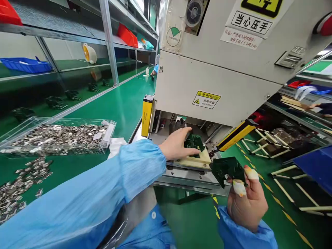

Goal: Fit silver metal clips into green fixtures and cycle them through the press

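Observation:
My left hand reaches into the opening of a beige press machine, thumb and fingers spread apart. Beside its fingers a dark green moulded part sits on a cream-coloured fixture; whether the fingertips touch it I cannot tell. My right hand, with white covers on two fingertips, is closed on a second dark green plastic part. It holds this piece up at the front right of the fixture, outside the machine.
Yellow sensor bars flank the machine opening. A clear tray of small metal pieces stands on the green bench at left, with loose metal pieces before it. Several dark parts line the bench behind. Another person's hand shows farther along.

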A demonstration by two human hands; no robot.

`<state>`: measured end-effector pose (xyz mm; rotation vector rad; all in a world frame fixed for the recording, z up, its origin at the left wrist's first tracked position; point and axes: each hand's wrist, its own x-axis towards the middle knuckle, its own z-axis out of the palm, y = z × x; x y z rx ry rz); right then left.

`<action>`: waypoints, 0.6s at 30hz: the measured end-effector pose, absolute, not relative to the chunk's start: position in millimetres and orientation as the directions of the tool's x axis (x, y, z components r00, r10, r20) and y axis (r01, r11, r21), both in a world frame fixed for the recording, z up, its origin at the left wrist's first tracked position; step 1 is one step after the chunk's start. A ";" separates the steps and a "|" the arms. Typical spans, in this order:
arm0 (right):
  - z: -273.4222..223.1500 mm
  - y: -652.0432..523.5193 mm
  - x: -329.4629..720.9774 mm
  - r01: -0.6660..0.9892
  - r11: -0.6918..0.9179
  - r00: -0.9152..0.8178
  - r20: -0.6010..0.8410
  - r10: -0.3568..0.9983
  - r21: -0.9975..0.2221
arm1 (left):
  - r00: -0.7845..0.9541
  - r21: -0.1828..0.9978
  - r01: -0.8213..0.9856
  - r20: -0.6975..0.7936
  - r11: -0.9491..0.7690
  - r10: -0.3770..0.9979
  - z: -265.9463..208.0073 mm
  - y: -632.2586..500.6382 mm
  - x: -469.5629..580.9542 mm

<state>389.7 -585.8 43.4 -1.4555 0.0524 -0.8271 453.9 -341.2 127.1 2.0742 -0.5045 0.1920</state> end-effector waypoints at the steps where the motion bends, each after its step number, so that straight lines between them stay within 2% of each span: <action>1: 46.8 -587.6 396.8 0.471 -0.116 0.735 0.462 -0.496 -0.874 | 0.909 0.793 -0.409 0.309 -0.451 -0.281 127.3 -349.6 461.0; 4: 60.2 -583.0 420.6 0.504 -0.129 0.773 0.513 -0.374 -0.854 | 0.922 0.848 -0.379 0.313 -0.371 -0.227 130.8 -352.1 464.4; 7: 75.4 -568.6 445.8 0.497 -0.108 0.843 0.509 -0.172 -0.861 | 0.938 0.902 -0.347 0.327 -0.256 -0.116 136.6 -318.3 443.5; 9: 84.6 -558.4 460.6 0.483 -0.139 0.873 0.488 -0.002 -0.865 | 0.956 0.924 -0.295 0.283 -0.242 -0.081 137.8 -282.4 420.2; 12: 94.8 -549.2 476.5 0.466 -0.274 0.883 0.420 0.211 -0.842 | 0.985 0.937 -0.170 0.149 -0.307 -0.090 129.6 -226.8 379.3; 15: 99.1 -547.9 482.5 0.494 -0.393 0.867 0.400 0.298 -0.776 | 0.995 0.931 -0.039 0.004 -0.362 -0.095 109.6 -188.0 342.7; 18: 95.6 -553.3 477.7 0.559 -0.451 0.829 0.461 0.317 -0.696 | 0.983 0.910 0.032 -0.103 -0.413 -0.151 88.7 -174.6 321.4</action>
